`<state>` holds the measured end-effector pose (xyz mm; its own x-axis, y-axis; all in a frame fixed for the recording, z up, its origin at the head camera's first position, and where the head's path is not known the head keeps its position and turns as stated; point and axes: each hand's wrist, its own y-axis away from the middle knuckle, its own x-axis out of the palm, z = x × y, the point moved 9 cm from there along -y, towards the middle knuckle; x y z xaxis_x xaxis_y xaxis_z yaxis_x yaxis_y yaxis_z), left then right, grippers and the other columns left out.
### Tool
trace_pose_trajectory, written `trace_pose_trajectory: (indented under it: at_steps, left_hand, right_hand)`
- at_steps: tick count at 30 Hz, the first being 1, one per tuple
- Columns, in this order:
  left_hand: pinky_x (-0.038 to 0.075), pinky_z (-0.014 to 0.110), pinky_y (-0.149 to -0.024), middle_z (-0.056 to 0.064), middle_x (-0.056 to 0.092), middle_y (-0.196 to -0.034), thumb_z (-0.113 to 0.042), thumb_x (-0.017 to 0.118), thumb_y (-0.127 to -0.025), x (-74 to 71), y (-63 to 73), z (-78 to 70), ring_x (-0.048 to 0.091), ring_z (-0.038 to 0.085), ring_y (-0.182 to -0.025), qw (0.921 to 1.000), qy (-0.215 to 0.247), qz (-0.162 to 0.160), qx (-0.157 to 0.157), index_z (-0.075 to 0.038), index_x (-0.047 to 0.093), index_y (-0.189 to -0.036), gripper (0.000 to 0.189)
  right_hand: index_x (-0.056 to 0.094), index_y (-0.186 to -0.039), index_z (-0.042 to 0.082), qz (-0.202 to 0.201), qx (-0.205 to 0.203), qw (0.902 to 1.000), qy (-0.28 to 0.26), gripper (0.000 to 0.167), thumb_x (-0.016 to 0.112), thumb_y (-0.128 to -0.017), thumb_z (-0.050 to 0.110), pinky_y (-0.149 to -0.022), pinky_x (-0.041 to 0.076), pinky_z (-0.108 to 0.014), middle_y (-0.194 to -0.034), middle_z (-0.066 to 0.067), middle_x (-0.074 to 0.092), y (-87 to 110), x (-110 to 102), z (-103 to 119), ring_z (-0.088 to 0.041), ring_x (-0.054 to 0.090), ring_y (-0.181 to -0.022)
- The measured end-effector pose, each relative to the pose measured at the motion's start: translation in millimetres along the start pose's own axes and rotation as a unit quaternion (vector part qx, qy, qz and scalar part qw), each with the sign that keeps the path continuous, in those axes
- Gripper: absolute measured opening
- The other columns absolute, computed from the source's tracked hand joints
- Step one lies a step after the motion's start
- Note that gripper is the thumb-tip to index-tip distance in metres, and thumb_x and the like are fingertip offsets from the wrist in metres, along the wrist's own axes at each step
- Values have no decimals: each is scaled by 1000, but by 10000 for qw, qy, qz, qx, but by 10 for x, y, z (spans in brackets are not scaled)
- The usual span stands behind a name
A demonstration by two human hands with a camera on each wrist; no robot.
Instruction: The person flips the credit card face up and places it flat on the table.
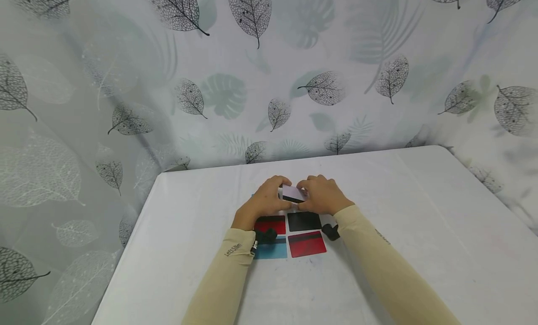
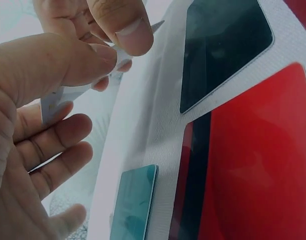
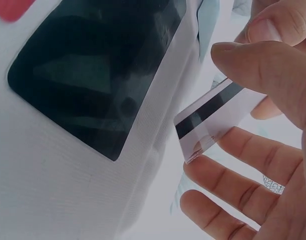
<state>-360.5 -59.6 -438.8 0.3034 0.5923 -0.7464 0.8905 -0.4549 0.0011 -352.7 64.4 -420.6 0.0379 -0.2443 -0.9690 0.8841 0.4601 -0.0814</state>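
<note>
Both hands hold one white card with a black magnetic stripe, raised over the back of a card layout. My left hand pinches its left end between thumb and fingers. At the other end, the thumb and fingers of my right hand grip the same card; the two thumbs are close together. Just in front of the hands lie a black card and a red striped card, the latter partly covered by the left wrist. A teal card lies beyond the red one in the left wrist view.
Nearer the person are a blue card and a second red card, flat on the white table. Dark wrist cameras overlap some cards. A leaf-print curtain hangs behind the table's back edge.
</note>
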Motion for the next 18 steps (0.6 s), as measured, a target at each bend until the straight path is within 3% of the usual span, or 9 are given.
trace_pose_trajectory:
  at_steps: [11, 18]
  left_hand:
    - [49, 44, -104, 11, 60, -136, -19, 80, -88, -7, 16, -3, 56, 25, -116, 9986, 529, -50, 19, -10, 55, -141, 59]
    - [48, 47, -106, 10, 61, -136, -17, 75, -90, -18, 22, 12, 57, 26, -122, 9968, 795, -109, 68, -11, 50, -150, 65]
  right_hand:
    - [74, -123, 10, 32, 25, 9995, -312, 51, 84, -81, 36, -78, 57, -56, -111, -9, 75, -9, 22, -30, -28, 67, -96]
    - [73, -123, 9, 17, -6, 9982, -603, 48, 80, -85, 38, -77, 58, -52, -109, -9, 76, -9, 4, -28, -27, 68, -94]
